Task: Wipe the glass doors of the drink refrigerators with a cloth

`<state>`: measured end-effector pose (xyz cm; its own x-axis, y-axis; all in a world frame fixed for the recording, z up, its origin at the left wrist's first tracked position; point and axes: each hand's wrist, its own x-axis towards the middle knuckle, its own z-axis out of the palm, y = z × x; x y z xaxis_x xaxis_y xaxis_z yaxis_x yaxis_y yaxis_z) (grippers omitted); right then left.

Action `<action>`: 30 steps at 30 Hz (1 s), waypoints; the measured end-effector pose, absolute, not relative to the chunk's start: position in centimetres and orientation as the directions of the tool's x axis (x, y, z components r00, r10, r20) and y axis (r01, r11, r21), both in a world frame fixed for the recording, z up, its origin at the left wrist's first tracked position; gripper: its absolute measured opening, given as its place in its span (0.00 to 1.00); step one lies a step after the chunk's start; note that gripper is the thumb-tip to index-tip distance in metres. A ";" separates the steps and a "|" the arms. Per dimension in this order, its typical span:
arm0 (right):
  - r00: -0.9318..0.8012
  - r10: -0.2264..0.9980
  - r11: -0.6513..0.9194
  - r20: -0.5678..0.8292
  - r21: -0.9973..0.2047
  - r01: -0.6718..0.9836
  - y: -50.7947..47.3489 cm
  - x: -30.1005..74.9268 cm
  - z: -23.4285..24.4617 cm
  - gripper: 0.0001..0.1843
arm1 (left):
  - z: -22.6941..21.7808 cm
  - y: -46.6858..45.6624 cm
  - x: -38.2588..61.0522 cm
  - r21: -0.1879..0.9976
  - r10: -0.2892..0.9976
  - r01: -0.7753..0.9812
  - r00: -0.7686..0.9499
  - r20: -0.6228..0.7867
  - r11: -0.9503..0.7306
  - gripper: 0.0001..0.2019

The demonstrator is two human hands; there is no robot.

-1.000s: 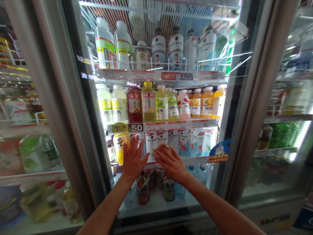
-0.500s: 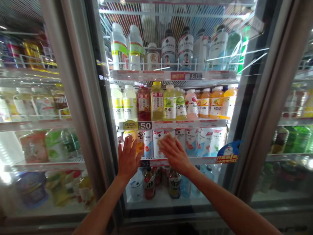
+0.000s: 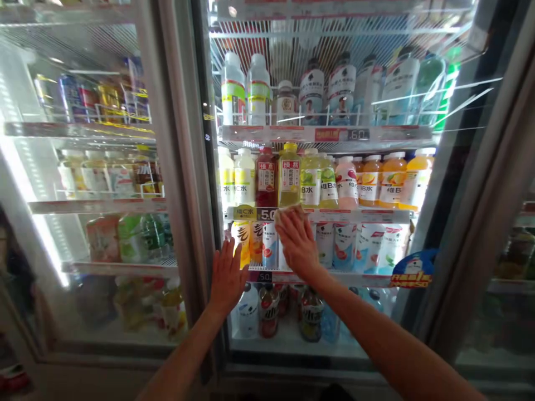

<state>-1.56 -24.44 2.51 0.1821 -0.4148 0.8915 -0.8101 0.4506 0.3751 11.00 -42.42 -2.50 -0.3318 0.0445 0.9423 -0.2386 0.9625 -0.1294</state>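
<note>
In the head view, my right hand [image 3: 296, 240] lies over a pale cloth [image 3: 297, 209], fingers together, against the glass door of a drinks fridge. The cloth shows past the fingertips, in front of the shelf edge under a yellow-capped bottle [image 3: 288, 178]. My left hand [image 3: 228, 280] rests flat, fingers spread and holding nothing, on the same door near its left frame [image 3: 199, 223]. Behind the glass by that hand stand yellow-printed packages [image 3: 241, 239]. A black price tag [image 3: 266, 214] sits just left of the cloth.
Bottles line several shelves behind the glass, including orange drinks [image 3: 393, 179] and white-labelled bottles [image 3: 341, 86]. A blue sticker [image 3: 413, 268] is at the lower right. The neighbouring fridge section [image 3: 96, 209] is to the left, behind metal frame posts. Light streaks reflect on the glass.
My right hand has moved up and slightly left across the glass with the cloth. My left hand has shifted a little left and down. The view has turned left.
</note>
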 end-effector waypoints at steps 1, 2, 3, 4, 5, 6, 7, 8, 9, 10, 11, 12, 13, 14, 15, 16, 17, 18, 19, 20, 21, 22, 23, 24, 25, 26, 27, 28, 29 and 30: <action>0.212 -0.441 0.426 0.872 0.411 -0.806 -24.7 -1.4 2.1 0.25 | -2.6 -42.5 11.1 -0.130 0.043 -0.243 -0.334 0.942 0.961 0.33; 0.258 -0.490 0.380 0.832 0.471 -0.796 -24.8 -1.2 1.3 0.24 | -2.8 -42.6 11.2 -0.136 0.046 -0.249 -0.335 0.941 0.959 0.33; 0.306 -0.542 0.325 0.783 0.531 -0.783 -24.9 -1.0 0.3 0.23 | -3.0 -42.7 11.2 -0.143 0.051 -0.254 -0.338 0.940 0.957 0.33; 0.346 -0.582 0.274 0.736 0.577 -0.769 -25.0 -0.8 -0.6 0.23 | -3.2 -42.8 11.3 -0.153 0.058 -0.256 -0.344 0.937 0.954 0.32; 0.370 -0.604 0.238 0.705 0.603 -0.761 -25.1 -0.7 -1.2 0.23 | -3.4 -42.9 11.4 -0.161 0.064 -0.258 -0.349 0.935 0.953 0.32; 0.376 -0.607 0.226 0.700 0.606 -0.763 -25.2 -0.5 -1.3 0.23 | -3.5 -42.9 11.5 -0.163 0.064 -0.258 -0.352 0.934 0.952 0.32; 0.360 -0.592 0.240 0.721 0.584 -0.775 -25.4 -0.4 -1.0 0.23 | -3.6 -43.0 11.6 -0.155 0.057 -0.259 -0.352 0.934 0.953 0.32; 0.326 -0.565 0.270 0.758 0.544 -0.795 -25.7 -0.4 -0.4 0.24 | -3.5 -43.0 11.6 -0.140 0.043 -0.259 -0.349 0.936 0.956 0.32; 0.283 -0.531 0.307 0.799 0.492 -0.815 -26.0 -0.3 0.4 0.24 | -3.5 -43.0 11.7 -0.124 0.028 -0.257 -0.345 0.938 0.958 0.32; 0.240 -0.498 0.338 0.833 0.442 -0.831 -26.4 -0.2 1.2 0.25 | -3.4 -42.9 11.7 -0.109 0.015 -0.255 -0.342 0.940 0.961 0.31; 0.209 -0.476 0.358 0.854 0.405 -0.841 -26.7 -0.2 1.7 0.25 | -3.4 -42.9 11.7 -0.099 0.007 -0.253 -0.342 0.940 0.962 0.31; 0.202 -0.474 0.356 0.857 0.397 -0.846 -26.9 0.0 1.8 0.25 | -3.4 -42.9 11.8 -0.097 0.006 -0.250 -0.342 0.940 0.963 0.31; 0.222 -0.495 0.332 0.840 0.419 -0.845 -27.1 0.1 1.5 0.25 | -3.5 -42.9 11.9 -0.101 0.010 -0.249 -0.345 0.939 0.963 0.31; 0.263 -0.528 0.293 0.808 0.464 -0.836 -27.2 0.3 1.0 0.25 | -3.7 -43.0 12.0 -0.109 0.016 -0.250 -0.350 0.937 0.962 0.31; 0.308 -0.561 0.251 0.768 0.513 -0.821 -27.4 0.5 0.3 0.24 | -3.9 -43.1 12.2 -0.119 0.022 -0.251 -0.356 0.934 0.961 0.31; 0.351 -0.588 0.213 0.728 0.558 -0.802 -27.5 0.6 -0.2 0.24 | -4.1 -43.2 12.3 -0.125 0.026 -0.252 -0.364 0.931 0.960 0.31; 0.383 -0.606 0.185 0.697 0.592 -0.784 -27.8 0.8 -0.3 0.23 | -4.3 -43.2 12.5 -0.126 0.025 -0.250 -0.372 0.928 0.960 0.31; 0.402 -0.609 0.175 0.684 0.610 -0.773 -28.2 0.9 0.0 0.23 | -4.4 -43.2 12.6 -0.120 0.021 -0.244 -0.376 0.926 0.962 0.32; 0.404 -0.597 0.187 0.693 0.610 -0.770 -28.7 1.0 0.8 0.23 | -4.5 -43.0 12.8 -0.109 0.013 -0.234 -0.377 0.926 0.966 0.32; 0.394 -0.570 0.213 0.721 0.593 -0.777 -29.3 1.2 1.9 0.23 | -4.4 -42.8 13.0 -0.090 0.001 -0.223 -0.370 0.929 0.971 0.32; 0.371 -0.532 0.250 0.761 0.560 -0.790 -30.0 1.3 3.2 0.23 | -4.2 -42.6 13.1 -0.069 -0.011 -0.211 -0.357 0.934 0.975 0.32; 0.339 -0.486 0.291 0.806 0.515 -0.807 -30.7 1.5 4.4 0.23 | -4.0 -42.3 13.3 -0.048 -0.023 -0.199 -0.341 0.940 0.979 0.32; 0.305 -0.444 0.322 0.843 0.468 -0.823 -31.3 1.7 5.3 0.24 | -3.8 -42.0 13.6 -0.029 -0.034 -0.188 -0.322 0.946 0.982 0.32; 0.278 -0.426 0.331 0.861 0.434 -0.838 -31.9 1.9 5.8 0.24 | -3.7 -41.8 13.9 -0.007 -0.049 -0.182 -0.304 0.951 0.983 0.32; 0.270 -0.438 0.312 0.857 0.427 -0.849 -32.3 2.2 5.7 0.24 | -3.6 -41.6 14.3 0.015 -0.068 -0.179 -0.291 0.954 0.984 0.32; 0.285 -0.474 0.267 0.833 0.445 -0.855 -32.6 2.5 5.1 0.25 | -3.6 -41.6 14.8 0.039 -0.091 -0.181 -0.284 0.954 0.983 0.32; 0.325 -0.519 0.202 0.791 0.482 -0.853 -32.9 2.8 4.1 0.25 | -3.6 -41.6 15.3 0.062 -0.114 -0.185 -0.285 0.952 0.981 0.31; 0.378 -0.554 0.129 0.741 0.525 -0.841 -33.1 3.1 2.9 0.25 | -3.7 -41.6 15.8 0.082 -0.135 -0.187 -0.290 0.947 0.979 0.31; 0.427 -0.573 0.066 0.699 0.559 -0.826 -33.2 3.3 1.8 0.25 | -3.8 -41.6 16.3 0.100 -0.152 -0.182 -0.297 0.943 0.978 0.30; 0.454 -0.577 0.031 0.679 0.573 -0.819 -33.4 3.4 0.9 0.25 | -3.8 -41.6 16.6 0.114 -0.162 -0.169 -0.302 0.939 0.979 0.30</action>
<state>3.42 -33.36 0.95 0.4537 -0.5769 0.6792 -0.8187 0.0313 0.5734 16.56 -41.55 -3.76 -0.3023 -0.1621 0.9393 -0.1690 0.9789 0.1145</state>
